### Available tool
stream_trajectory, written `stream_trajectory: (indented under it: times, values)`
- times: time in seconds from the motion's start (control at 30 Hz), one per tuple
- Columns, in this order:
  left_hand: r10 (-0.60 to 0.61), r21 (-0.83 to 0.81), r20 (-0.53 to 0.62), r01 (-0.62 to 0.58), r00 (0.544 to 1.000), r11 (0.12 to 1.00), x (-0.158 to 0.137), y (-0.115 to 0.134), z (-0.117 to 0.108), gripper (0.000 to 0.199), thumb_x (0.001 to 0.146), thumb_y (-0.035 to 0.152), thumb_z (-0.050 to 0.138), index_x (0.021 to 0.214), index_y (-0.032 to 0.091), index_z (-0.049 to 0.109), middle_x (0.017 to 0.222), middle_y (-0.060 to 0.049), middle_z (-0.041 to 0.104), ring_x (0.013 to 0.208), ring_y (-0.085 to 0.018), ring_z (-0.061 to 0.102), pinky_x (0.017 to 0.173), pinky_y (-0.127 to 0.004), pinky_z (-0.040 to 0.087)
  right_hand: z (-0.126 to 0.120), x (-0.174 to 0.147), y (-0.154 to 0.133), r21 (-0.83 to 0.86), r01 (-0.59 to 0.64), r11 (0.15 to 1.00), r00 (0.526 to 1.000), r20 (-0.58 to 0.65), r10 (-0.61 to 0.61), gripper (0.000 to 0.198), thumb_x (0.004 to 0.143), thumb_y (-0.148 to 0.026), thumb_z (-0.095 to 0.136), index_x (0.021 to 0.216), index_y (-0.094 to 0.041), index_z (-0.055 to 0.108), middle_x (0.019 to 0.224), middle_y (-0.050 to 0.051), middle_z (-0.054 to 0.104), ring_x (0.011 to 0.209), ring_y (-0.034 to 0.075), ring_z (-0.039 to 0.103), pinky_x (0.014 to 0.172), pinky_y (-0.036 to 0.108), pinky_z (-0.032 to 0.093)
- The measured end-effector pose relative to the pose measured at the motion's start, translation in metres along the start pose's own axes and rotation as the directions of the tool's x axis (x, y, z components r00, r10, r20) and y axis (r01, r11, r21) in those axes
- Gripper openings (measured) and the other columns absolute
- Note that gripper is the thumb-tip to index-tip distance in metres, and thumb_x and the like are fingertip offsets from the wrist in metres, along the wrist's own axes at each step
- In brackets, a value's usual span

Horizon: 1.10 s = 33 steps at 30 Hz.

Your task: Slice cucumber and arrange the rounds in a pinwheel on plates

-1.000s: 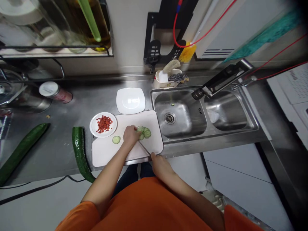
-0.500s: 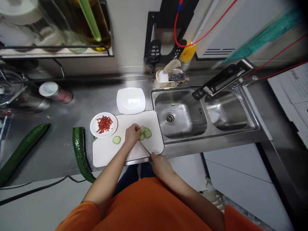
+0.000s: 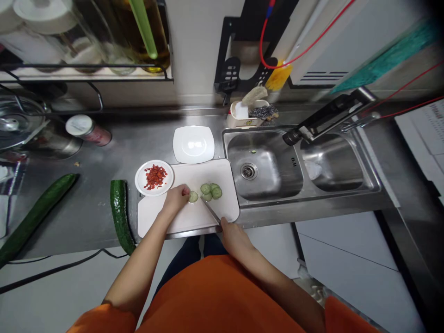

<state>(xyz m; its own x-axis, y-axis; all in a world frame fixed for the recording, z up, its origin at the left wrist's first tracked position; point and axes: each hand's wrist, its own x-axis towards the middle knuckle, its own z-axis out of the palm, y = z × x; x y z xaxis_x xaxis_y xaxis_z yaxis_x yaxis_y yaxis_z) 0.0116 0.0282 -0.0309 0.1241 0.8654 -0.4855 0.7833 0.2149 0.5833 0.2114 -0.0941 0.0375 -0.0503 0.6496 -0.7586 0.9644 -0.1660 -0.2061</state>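
On the white cutting board [image 3: 180, 222] a loose cucumber slice [image 3: 193, 197] lies at the fingertips of my left hand [image 3: 177, 198], which are closed on its left edge. My right hand [image 3: 236, 240] grips a knife [image 3: 211, 211] by its handle at the board's front edge. The blade points up and left, its tip just right of that slice. A small pile of cucumber slices [image 3: 211, 190] rests beyond the blade on the right half of the board. The knife handle is mostly hidden in my hand.
A small plate of chopped red pieces [image 3: 155, 177] overlaps the board's left corner. Behind the board is a white square plate [image 3: 194, 144]. Left lie a cut cucumber [image 3: 120, 215] and a longer cucumber [image 3: 38, 212]. A steel sink [image 3: 267, 171] adjoins on the right.
My left hand has moved left from the pile to the lone slice, which has shifted right along the board. The pile is uncovered. The knife remains in my right hand; the view shifted slightly.
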Motion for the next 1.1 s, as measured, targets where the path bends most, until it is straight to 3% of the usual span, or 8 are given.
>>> stream_trajectory:
  times: [0.1, 0.23, 0.33, 0.63, 1.1]
  values:
    - [0.063, 0.102, -0.047, -0.058, 0.997, 0.993, -0.010, -0.001, 0.004, 0.009, 0.072, 0.019, 0.053, 0.076, 0.020, 0.061, 0.067, 0.001, 0.060, 0.064, -0.014, 0.053, 0.060, -0.025, 0.036, 0.000, 0.001, -0.008, -0.006, 0.004, 1.000, 0.999, -0.038, -0.005, 0.039, 0.079, 0.002, 0.035, 0.113, -0.013, 0.048, 0.090, 0.013, 0.067, 0.092, 0.024, 0.064, 0.068, 0.027, 0.041]
    - [0.198, 0.199, -0.104, -0.174, 0.975, 0.964, -0.022, -0.010, 0.013, 0.024, 0.073, 0.019, 0.056, 0.097, 0.019, 0.062, 0.088, -0.006, 0.062, 0.084, -0.019, 0.056, 0.076, -0.028, 0.041, 0.000, 0.003, -0.025, -0.012, 0.029, 1.000, 0.999, -0.036, -0.029, 0.042, 0.081, 0.000, 0.036, 0.120, -0.012, 0.043, 0.092, 0.014, 0.067, 0.092, 0.025, 0.065, 0.068, 0.027, 0.043]
    - [0.233, 0.208, -0.108, -0.208, 0.966, 0.956, -0.027, -0.016, 0.020, 0.032, 0.075, 0.018, 0.057, 0.107, 0.019, 0.060, 0.098, -0.008, 0.062, 0.091, -0.021, 0.055, 0.084, -0.032, 0.042, 0.002, 0.006, -0.035, -0.020, 0.064, 0.998, 0.997, -0.038, -0.065, 0.042, 0.081, 0.000, 0.037, 0.121, -0.013, 0.042, 0.093, 0.015, 0.066, 0.092, 0.024, 0.065, 0.069, 0.027, 0.044]
    - [0.254, 0.153, -0.137, -0.233, 0.957, 0.960, -0.026, -0.020, 0.028, 0.033, 0.076, 0.014, 0.054, 0.107, 0.018, 0.063, 0.097, -0.009, 0.062, 0.090, -0.022, 0.057, 0.087, -0.035, 0.043, -0.006, 0.007, -0.046, -0.076, 0.059, 0.995, 0.997, -0.040, -0.062, 0.040, 0.085, -0.001, 0.033, 0.122, -0.013, 0.042, 0.094, 0.015, 0.066, 0.094, 0.025, 0.065, 0.071, 0.029, 0.047]
    - [0.279, 0.145, -0.144, -0.259, 0.949, 0.955, -0.025, -0.021, 0.027, 0.029, 0.077, 0.016, 0.054, 0.105, 0.017, 0.063, 0.092, -0.009, 0.062, 0.090, -0.021, 0.056, 0.084, -0.032, 0.044, -0.007, 0.010, -0.052, -0.028, 0.043, 0.999, 0.999, -0.027, -0.043, 0.037, 0.084, 0.000, 0.033, 0.117, -0.012, 0.044, 0.094, 0.015, 0.066, 0.097, 0.024, 0.064, 0.072, 0.028, 0.046]
